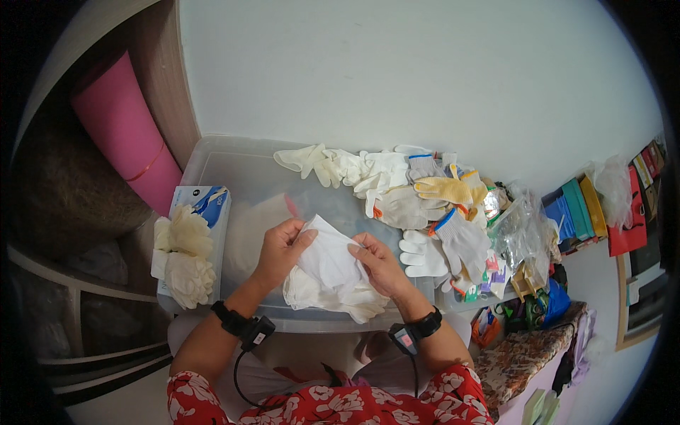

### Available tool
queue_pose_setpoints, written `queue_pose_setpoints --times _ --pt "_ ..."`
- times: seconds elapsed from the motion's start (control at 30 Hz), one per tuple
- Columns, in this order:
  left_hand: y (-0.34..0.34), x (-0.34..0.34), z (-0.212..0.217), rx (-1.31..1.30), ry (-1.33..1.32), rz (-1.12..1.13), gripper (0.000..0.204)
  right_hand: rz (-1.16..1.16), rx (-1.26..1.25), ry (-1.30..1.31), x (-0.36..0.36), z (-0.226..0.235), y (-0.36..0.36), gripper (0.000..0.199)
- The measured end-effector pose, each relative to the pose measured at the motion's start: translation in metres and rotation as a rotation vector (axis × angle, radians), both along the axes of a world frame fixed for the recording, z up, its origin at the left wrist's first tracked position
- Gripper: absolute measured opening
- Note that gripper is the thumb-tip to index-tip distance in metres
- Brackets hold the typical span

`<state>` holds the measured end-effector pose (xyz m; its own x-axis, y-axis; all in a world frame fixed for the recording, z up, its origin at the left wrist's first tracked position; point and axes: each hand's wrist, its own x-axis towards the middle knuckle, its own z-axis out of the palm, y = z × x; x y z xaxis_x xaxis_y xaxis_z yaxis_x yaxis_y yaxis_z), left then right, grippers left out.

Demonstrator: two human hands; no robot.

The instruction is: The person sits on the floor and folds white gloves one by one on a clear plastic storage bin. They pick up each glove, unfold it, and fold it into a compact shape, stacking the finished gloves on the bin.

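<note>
Both hands hold a thin white cloth (329, 256) by its upper edge, over the lid of a translucent plastic storage box (234, 159). My left hand (282, 244) pinches its left corner between thumb and fingers. On the other side, my right hand (377, 263) grips the right edge the same way. Whether the cloth is a glove, I cannot tell. Beneath it lies a bunch of off-white gloves (301, 292), partly covered by the cloth. To the right, white and grey gloves (400, 205) overlap in a heap, with a yellow-coated glove (443, 188) among them.
Left on the lid stands a blue-and-white carton (218, 212) with bundled cream gloves (190, 280) against it. A pink roll (127, 120) leans in the shelving at left. Clear plastic bags (520, 234) and coloured folders (577, 205) crowd the right. A wall (397, 78) rises behind.
</note>
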<state>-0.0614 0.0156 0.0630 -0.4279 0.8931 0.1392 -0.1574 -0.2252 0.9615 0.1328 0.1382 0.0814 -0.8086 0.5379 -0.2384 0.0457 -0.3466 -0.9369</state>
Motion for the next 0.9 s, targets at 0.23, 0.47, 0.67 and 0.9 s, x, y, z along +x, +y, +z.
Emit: queue_pose_setpoints --times 0.23,0.47,0.67,0.9 --pt "0.001 -0.001 -0.004 0.014 -0.048 -0.012 0.011 0.252 0.004 -0.127 0.011 0.007 0.001 0.031" --pt "0.003 0.005 -0.015 -0.062 -0.006 -0.098 0.012 0.274 -0.006 -0.131 0.027 0.025 0.011 0.036" --pt "-0.009 0.029 -0.010 -0.232 0.017 -0.375 0.014 0.399 0.184 -0.262 0.058 0.049 0.035 0.024" --pt "-0.013 0.025 -0.025 -0.343 0.523 -0.130 0.020 0.342 0.499 -0.442 0.054 0.004 0.043 0.022"
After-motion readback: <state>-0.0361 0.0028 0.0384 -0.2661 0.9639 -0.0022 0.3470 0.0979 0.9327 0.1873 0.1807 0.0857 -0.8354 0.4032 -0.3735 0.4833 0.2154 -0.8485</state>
